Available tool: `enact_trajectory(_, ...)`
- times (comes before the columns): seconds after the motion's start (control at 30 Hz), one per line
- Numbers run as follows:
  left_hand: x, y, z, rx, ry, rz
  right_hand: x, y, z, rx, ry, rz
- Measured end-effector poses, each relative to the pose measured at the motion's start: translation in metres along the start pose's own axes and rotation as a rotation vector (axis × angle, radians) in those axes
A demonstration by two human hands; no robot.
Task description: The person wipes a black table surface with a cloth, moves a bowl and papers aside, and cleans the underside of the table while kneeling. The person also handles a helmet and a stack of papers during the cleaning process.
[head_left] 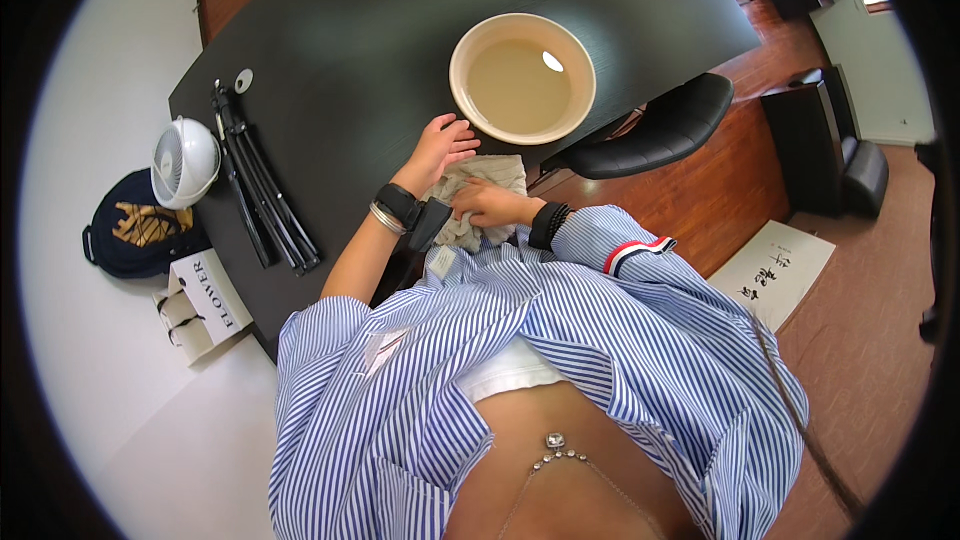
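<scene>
1. The right hand [490, 204] lay on the crumpled, light beige cloth [508, 170]. Its fingers bent down onto the cloth, but I could not tell if they gripped it.
2. The left hand [440, 152] was just left of the cloth. Its fingers were spread apart and held nothing.
3. The round, cream-coloured bowl [459, 80] stood just past both hands, with cloudy liquid [510, 90] inside. I could not tell if the left fingertips touched its rim.
4. The cloth was by the near edge of the big, dark, smooth table [370, 70].
5. The bowl was close to the table's right edge, beside the black padded chair [655, 135].
6. On the left, a wide stretch of tabletop reached to the folded black tripod [262, 185], with the round white fan [185, 162] beyond.
</scene>
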State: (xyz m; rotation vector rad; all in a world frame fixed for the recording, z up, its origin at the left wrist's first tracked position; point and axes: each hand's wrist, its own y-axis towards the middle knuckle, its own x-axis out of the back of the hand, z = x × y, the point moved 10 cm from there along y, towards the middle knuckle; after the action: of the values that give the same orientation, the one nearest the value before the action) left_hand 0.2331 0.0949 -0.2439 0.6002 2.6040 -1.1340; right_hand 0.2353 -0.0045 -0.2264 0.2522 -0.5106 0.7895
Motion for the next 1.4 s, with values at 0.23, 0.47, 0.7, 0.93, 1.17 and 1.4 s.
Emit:
enact_trajectory(0.23, -0.028, 0.035, -0.003, 0.084, -0.132, 0.119, 0.008, 0.002, -0.007, -0.035, 0.048, -0.011)
enact_trajectory(0.47, -0.037, 0.040, -0.009, 0.095, -0.008, 0.158, 0.011, 0.000, -0.009, -0.011, 0.053, -0.039)
enact_trajectory(0.7, -0.039, 0.035, -0.012, 0.039, -0.079, 0.194, 0.015, 0.000, -0.006, -0.013, 0.057, -0.024)
enact_trajectory(0.93, -0.016, 0.003, -0.020, -0.019, -0.091, 0.098, 0.017, 0.001, -0.007, -0.022, 0.069, -0.003)
enact_trajectory(1.17, 0.025, -0.051, -0.037, -0.085, -0.163, 0.017, 0.024, 0.006, 0.000, -0.024, -0.034, -0.105)
enact_trajectory(1.4, 0.069, -0.110, -0.046, -0.185, -0.195, -0.110, 0.023, 0.033, -0.014, -0.125, -0.286, -0.060)
